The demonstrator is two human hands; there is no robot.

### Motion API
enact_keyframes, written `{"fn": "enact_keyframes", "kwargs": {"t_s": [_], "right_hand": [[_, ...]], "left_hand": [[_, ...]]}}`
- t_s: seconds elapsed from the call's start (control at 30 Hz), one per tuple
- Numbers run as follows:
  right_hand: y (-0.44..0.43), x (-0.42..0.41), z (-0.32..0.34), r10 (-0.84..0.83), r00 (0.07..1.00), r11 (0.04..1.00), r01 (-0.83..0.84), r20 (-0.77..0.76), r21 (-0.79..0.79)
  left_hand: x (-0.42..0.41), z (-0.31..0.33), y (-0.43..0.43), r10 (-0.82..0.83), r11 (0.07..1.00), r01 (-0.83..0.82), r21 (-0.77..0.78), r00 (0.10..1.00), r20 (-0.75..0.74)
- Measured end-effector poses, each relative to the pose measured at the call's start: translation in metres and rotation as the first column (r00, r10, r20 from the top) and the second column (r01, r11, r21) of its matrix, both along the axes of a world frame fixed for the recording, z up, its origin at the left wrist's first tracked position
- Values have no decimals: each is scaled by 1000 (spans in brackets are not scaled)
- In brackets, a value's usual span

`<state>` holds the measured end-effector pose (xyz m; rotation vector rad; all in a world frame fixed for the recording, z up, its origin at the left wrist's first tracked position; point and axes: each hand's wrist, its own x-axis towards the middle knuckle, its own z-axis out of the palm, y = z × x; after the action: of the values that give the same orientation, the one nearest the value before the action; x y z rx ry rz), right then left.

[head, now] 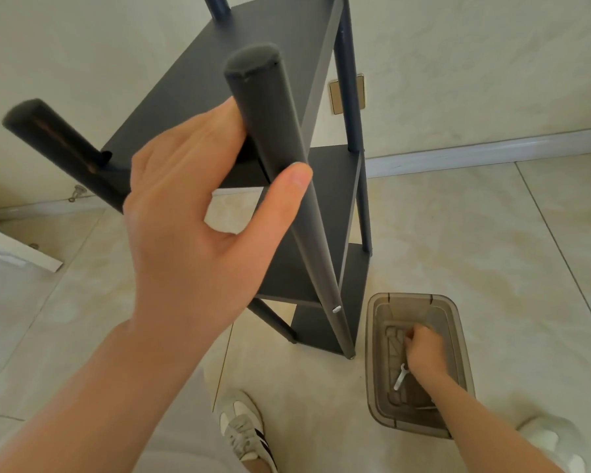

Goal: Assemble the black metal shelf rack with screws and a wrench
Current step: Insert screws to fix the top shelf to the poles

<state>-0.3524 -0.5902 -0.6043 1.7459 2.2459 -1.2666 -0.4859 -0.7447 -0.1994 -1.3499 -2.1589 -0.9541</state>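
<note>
Your left hand (191, 213) fills the middle of the head view, closest to the lens, with the bare forearm running in from the lower left. Its grip is clamped on the near leg (270, 114) of the black rack (253, 63): the fingers curl behind the round post and the thumb presses across its front. The leg's upper end is capped with a grey felt pad. A second leg (58, 148) with a like end juts out at the left, apart from your hand.

The rack stands on the tiled floor (492, 268) just ahead of you, its dark shelves stacked one below another down to the tiles. Low on the near leg a small silver screw head (336, 309) shows.

Just to the right of the rack's foot sits a smoky clear plastic bin (379, 370). Your right hand (423, 349) reaches down inside it with the fingers curled towards the bin's bottom; you cannot tell from here whether that grip has closed on anything. The silver wrench (400, 377) lies in the bin, just beside your right wrist.

Below, a white shoe with dark stripes (243, 431) rests on the tiles, and another pale shoe (550, 442) shows at the lower right. On the wall behind the rack is a brass-coloured plate (347, 93), above a white baseboard (492, 151).
</note>
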Motion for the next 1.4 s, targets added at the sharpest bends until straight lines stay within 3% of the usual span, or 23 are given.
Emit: {"fn": "enact_keyframes", "kwargs": {"t_s": [0.07,0.2,0.4,0.53,0.67,0.97,1.2,1.4], "right_hand": [[-7,0,8,-97,990,993,89,-102,-83],[-16,1,33,-259,932,966,248,-255,-74],[-16,-14,102,-542,692,830,528,-477,-178],[-31,-41,193,-489,500,827,525,-715,-199],[-56,-59,267,-259,411,912,401,-874,-82],[-77,-77,305,-215,479,975,150,-851,-162],[-89,-102,327,-98,541,995,62,-835,-76],[-105,-135,343,64,647,998,-40,-759,50]], "left_hand": [[7,4,2,-57,998,58,29,998,-26],[8,7,2,-66,998,66,18,998,12],[3,3,2,-88,996,90,21,994,-61],[-1,0,2,-113,992,116,44,991,-70],[-2,1,3,-118,991,122,60,990,-71],[-2,6,-4,-117,989,117,88,993,-4],[-33,18,-24,-108,990,97,103,988,107],[-69,27,-51,-82,985,36,169,957,277]]}}
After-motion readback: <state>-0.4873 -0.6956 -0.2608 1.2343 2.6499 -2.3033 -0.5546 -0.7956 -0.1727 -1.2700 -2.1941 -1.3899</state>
